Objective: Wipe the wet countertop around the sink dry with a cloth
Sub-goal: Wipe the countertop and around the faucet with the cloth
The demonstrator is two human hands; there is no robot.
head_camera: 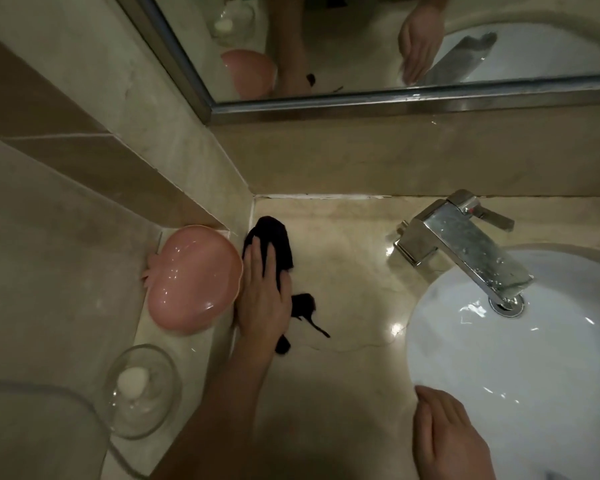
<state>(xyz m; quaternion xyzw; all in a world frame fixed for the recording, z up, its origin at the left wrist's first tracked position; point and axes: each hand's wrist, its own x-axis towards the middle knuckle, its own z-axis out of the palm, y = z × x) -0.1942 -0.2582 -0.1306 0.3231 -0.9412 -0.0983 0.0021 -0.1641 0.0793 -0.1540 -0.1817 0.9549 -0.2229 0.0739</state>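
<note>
A dark cloth (272, 242) lies bunched on the beige marble countertop (347, 271), in the far left corner by the wall. My left hand (262, 292) presses flat on it with straight fingers; part of the cloth trails out from under my palm. My right hand (445, 434) rests with relaxed fingers on the front left rim of the white sink (520, 358) and holds nothing. Wet sheen and a water edge show on the counter between the cloth and the sink.
A chrome tap (465, 244) stands behind the sink. A pink dish (191, 277) sits on a raised ledge just left of my hand, with a clear glass bowl (141, 389) nearer me. A mirror (395, 46) hangs above the back wall.
</note>
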